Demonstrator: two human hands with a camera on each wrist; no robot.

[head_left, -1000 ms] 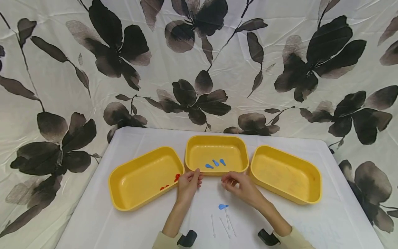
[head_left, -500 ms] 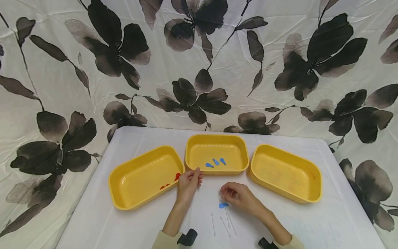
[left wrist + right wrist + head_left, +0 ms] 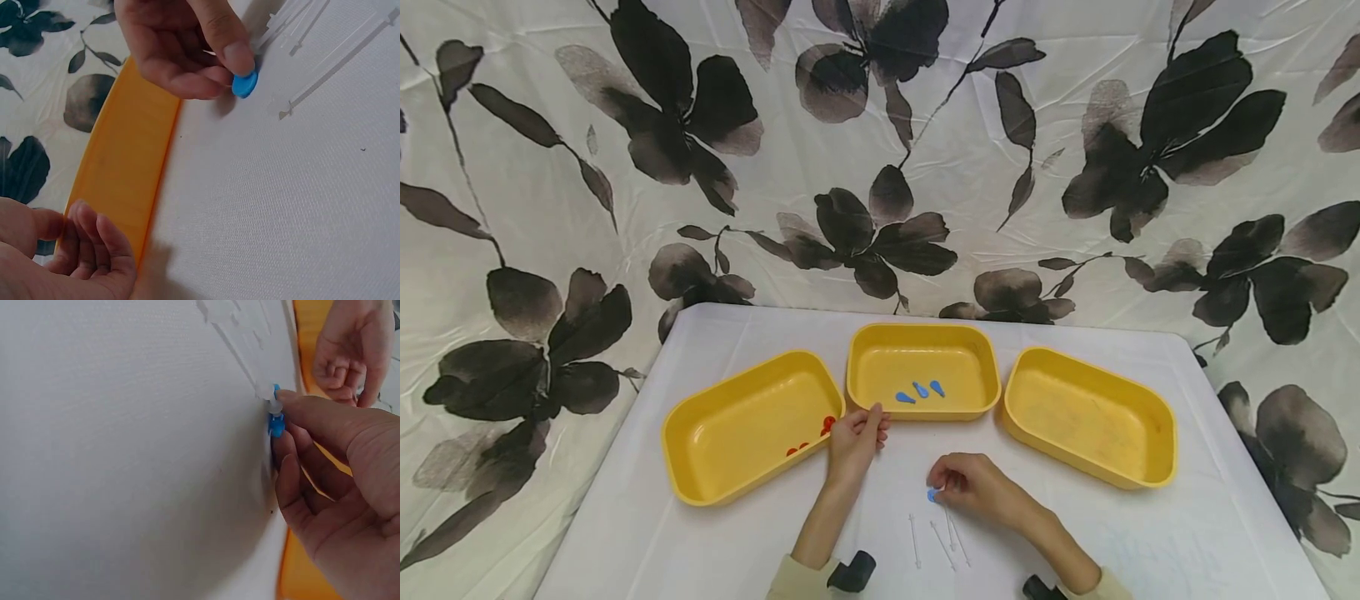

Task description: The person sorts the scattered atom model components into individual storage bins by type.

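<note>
My left hand (image 3: 852,446) holds the front rim of the middle yellow tray (image 3: 865,350) at its left corner, thumb on the rim and fingers curled outside. In the left wrist view the tray's side wall (image 3: 134,169) runs past those fingers. My right hand (image 3: 981,487) pinches a small blue teardrop-shaped piece (image 3: 932,495) low over the white cloth, between thumb and fingers. The right wrist view shows the blue piece (image 3: 276,428) at the thumb tip, overlapped by a translucent end of a thin stick. Several thin translucent sticks (image 3: 914,542) lie just in front of that hand.
Three blue teardrop pieces (image 3: 921,390) lie in the middle tray. Several red pieces (image 3: 828,424) sit in the near right part of the left yellow tray (image 3: 700,492). The right yellow tray (image 3: 1090,417) stands angled beside the middle one. A floral cloth (image 3: 880,150) hangs behind the table.
My right hand has come back from near the middle tray's front edge toward the sticks and now pinches the blue piece lying there. The left hand has stayed on the rim.
</note>
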